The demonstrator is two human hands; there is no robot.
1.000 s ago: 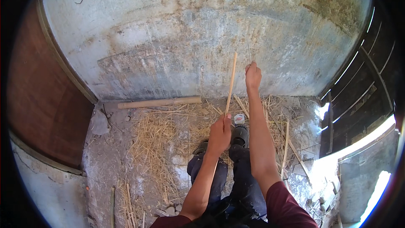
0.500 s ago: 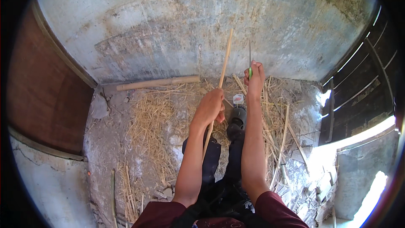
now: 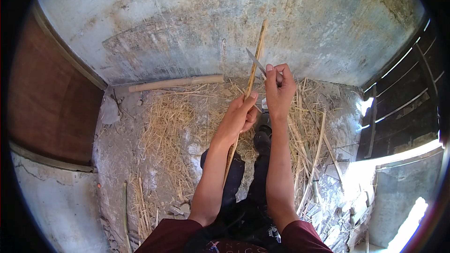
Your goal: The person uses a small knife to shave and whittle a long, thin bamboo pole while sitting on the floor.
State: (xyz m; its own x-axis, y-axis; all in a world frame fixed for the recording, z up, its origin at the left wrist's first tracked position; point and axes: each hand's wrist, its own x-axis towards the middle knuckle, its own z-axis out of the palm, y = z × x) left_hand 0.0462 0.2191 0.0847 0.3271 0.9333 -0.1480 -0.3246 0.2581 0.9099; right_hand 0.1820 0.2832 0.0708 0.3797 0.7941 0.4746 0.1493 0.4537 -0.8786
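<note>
A long, thin bamboo strip (image 3: 256, 61) slants up and away in front of me. My left hand (image 3: 240, 118) is closed around it near its middle, thumb lying along the strip. Its lower end runs down past my left forearm, over my leg. In my right hand (image 3: 280, 89) is a knife (image 3: 254, 59), gripped by its handle, which the fingers mostly cover. The blade points up and to the left, its flat side showing, and crosses close to the strip's upper part. Whether blade and strip touch I cannot tell.
Straw and shavings (image 3: 166, 131) litter the floor around my boots. A thick bamboo pole (image 3: 178, 83) lies along the foot of the wall (image 3: 187, 28). Long strips (image 3: 319, 145) and broken rubble (image 3: 333, 215) are on the right, a brown door panel (image 3: 56, 93) on the left.
My right hand has turned, swinging the knife from upright to slanting left, toward the strip. The strip has turned to show a darker face and tilts slightly more to the right.
</note>
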